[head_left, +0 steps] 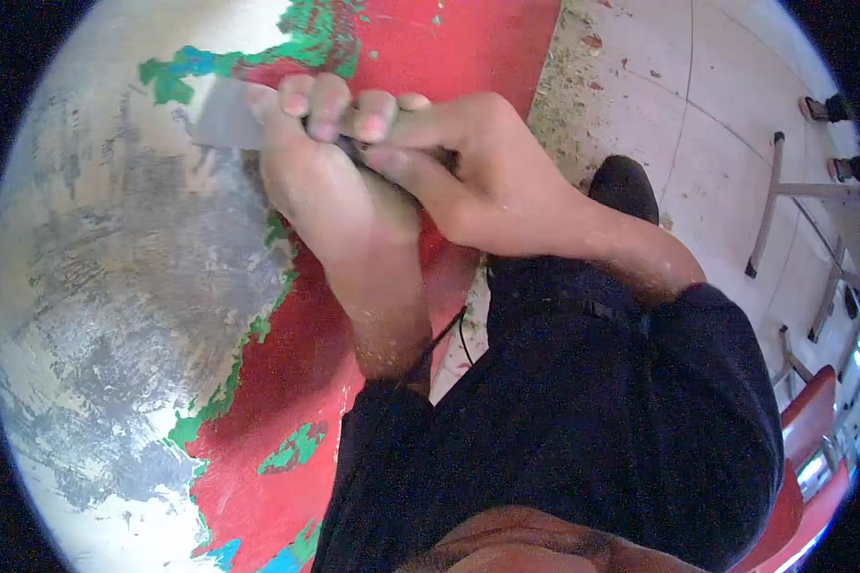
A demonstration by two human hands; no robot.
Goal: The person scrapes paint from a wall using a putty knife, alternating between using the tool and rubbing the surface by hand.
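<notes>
A scraper's flat, wide metal blade (227, 116) lies against the painted surface, at the border of bare grey metal and paint. My left hand (320, 181) is closed round the scraper close to the blade, its thumb stretched towards it. Behind it, my right hand (473, 162) is closed on the handle end, most of which the fingers hide. Under both hands spreads red paint (277, 382), with ragged green edges (225, 392) and small blue patches. To the left, the scraped metal (143, 286) looks grey and whitish with streaks.
Paint flakes (569, 105) litter the pale tiled floor (726, 76) along the surface's right edge. My shoe (626, 186) stands there. Metal-framed furniture legs (779, 205) and red seats (812, 411) are at the right, with another person's feet (846, 170) near the top right.
</notes>
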